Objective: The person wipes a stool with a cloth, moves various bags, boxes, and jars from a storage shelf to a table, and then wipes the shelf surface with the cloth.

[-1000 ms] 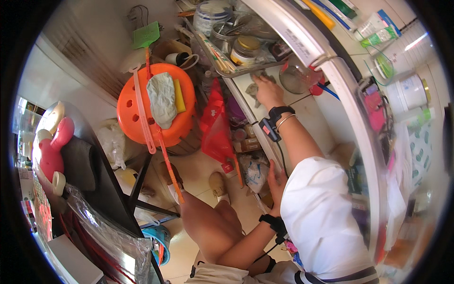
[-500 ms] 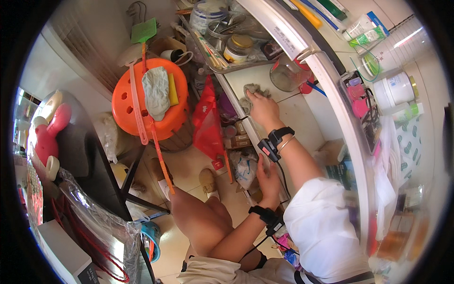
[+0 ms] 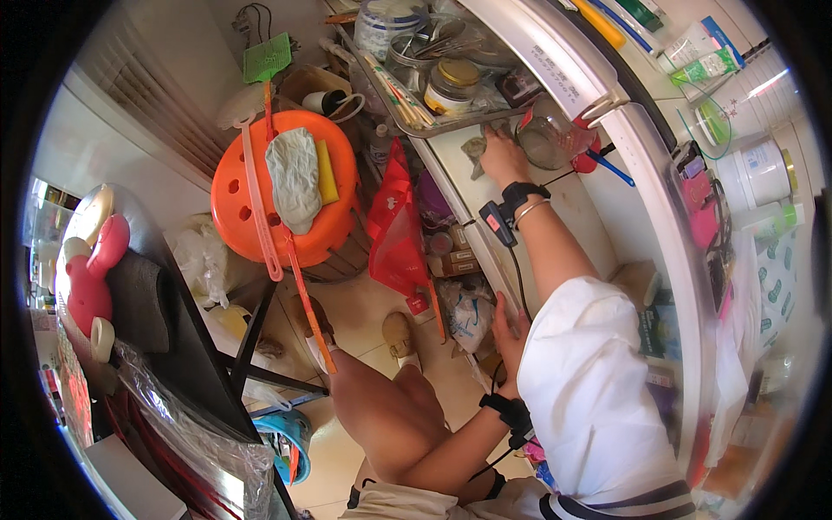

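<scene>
My right hand (image 3: 503, 159) grips a crumpled grey-green cloth (image 3: 474, 151) and presses it on the white tiled surface (image 3: 555, 217), close to the front edge of a metal tray (image 3: 459, 126). Just right of those fingers lies a clear glass jar (image 3: 544, 143) on its side. Lower down, my left hand (image 3: 510, 340) rests at the edge of the same surface with its fingers stretched out, holding nothing. My right sleeve hides part of that hand.
The tray carries a yellow-lidded jar (image 3: 452, 85) and chopsticks. An orange stool (image 3: 238, 212) on the left bears a folded cloth (image 3: 295, 182) and a green fly swatter (image 3: 266, 59). A red bag (image 3: 397, 234) hangs below the counter. A curved metal rail (image 3: 646, 191) runs on the right.
My right hand has moved the cloth farther forward, up to the tray's edge. My left hand remains low by the surface's edge. The whole view has shifted slightly.
</scene>
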`<action>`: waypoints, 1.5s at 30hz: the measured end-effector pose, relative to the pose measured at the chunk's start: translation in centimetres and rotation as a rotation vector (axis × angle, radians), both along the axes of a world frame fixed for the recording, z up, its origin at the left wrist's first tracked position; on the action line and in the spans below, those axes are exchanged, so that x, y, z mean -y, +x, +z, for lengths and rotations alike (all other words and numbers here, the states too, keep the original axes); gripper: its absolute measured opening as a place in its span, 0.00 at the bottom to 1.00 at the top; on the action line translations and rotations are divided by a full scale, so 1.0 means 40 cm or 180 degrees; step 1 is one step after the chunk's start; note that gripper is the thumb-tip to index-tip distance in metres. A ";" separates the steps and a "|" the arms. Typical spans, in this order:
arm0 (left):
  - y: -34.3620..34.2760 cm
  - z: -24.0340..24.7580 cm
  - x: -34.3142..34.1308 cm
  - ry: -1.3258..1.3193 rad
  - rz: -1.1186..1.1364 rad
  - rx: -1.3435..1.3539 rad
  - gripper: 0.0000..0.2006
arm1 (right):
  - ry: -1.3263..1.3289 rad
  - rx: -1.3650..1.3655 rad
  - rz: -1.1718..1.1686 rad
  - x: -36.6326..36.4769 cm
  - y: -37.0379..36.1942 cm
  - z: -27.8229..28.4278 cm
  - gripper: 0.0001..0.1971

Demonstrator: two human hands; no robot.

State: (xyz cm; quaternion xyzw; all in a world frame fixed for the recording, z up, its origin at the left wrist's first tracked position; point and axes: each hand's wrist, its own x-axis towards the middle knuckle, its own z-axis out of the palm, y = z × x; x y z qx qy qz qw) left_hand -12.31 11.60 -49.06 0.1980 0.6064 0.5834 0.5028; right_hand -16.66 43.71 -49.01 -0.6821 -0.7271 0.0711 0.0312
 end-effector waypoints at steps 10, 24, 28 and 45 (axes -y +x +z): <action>0.007 -0.054 -0.007 0.0057 0.0136 0.0160 0.27 | -0.0331 0.0217 0.0101 0.140 -0.010 0.027 0.33; -0.001 -0.056 -0.004 -0.0105 0.0083 0.0535 0.27 | -0.0356 -0.0164 0.0319 0.089 0.027 0.004 0.31; 0.022 -0.060 0.010 0.0190 0.0125 0.0075 0.26 | -0.0015 -0.0177 0.0365 0.021 0.040 -0.022 0.33; -0.007 -0.064 -0.002 -0.0296 0.0030 0.0420 0.27 | -0.0556 -0.0969 0.1532 0.249 0.032 0.030 0.35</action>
